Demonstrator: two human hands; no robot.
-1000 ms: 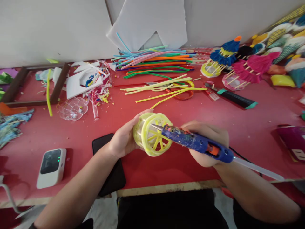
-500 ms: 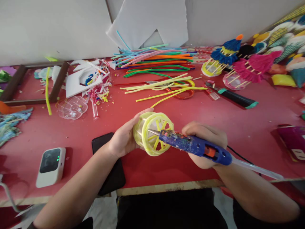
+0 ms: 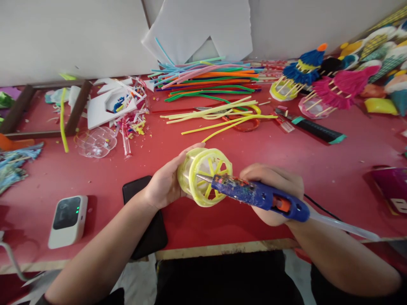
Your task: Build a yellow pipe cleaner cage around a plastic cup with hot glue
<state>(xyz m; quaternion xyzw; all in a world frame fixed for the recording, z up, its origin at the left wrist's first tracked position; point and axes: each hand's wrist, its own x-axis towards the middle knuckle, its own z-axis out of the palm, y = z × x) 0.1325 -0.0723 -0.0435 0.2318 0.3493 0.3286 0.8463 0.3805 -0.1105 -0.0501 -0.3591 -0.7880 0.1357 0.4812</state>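
My left hand [image 3: 168, 180] is wrapped round a small yellow craft frame [image 3: 194, 192], tilted so its round end with yellow spokes faces right. Most of my left fingers are hidden behind it. A blue glue gun [image 3: 244, 190], its front crusted with dried glue, is gripped in my right hand [image 3: 276, 186]. The metal nozzle points left at the ring's inner left side; whether it touches cannot be seen. A clear glue stick [image 3: 346, 226] sticks out of the gun's back end.
Yellow pipe cleaners [image 3: 216, 112] and a multicoloured heap [image 3: 206, 78] lie beyond my hands. At right are a utility knife [image 3: 318, 130] and two finished craft pieces, blue [image 3: 300, 70] and pink [image 3: 340, 91]. A black phone [image 3: 149, 233] and a white device [image 3: 68, 222] sit at left.
The glue gun's nozzle has shifted very slightly left and down at the ring. Both hands keep their grips, and the yellow frame stays nearly in place.
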